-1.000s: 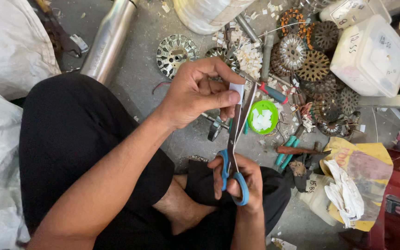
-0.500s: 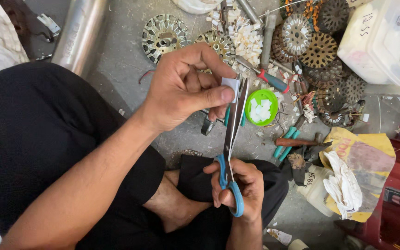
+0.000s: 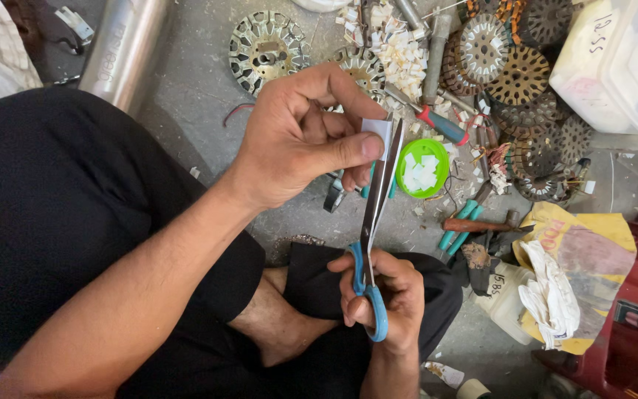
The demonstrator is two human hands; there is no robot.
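Head view: left hand (image 3: 297,140) pinches a white paper strip (image 3: 378,133); right hand (image 3: 382,303) grips blue-handled steel scissors (image 3: 373,222).

Left hand (image 3: 297,140) raised, fingertips pinched; right hand (image 3: 382,303) (lower) curled closed.

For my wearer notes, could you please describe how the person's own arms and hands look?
Both arms are bare, with no sleeve showing as far as the frame reaches. The left hand and right hand wear no gloves, and no rings, watch or bracelet show. Nails are short and unpainted. Black clothing covers the legs below them.
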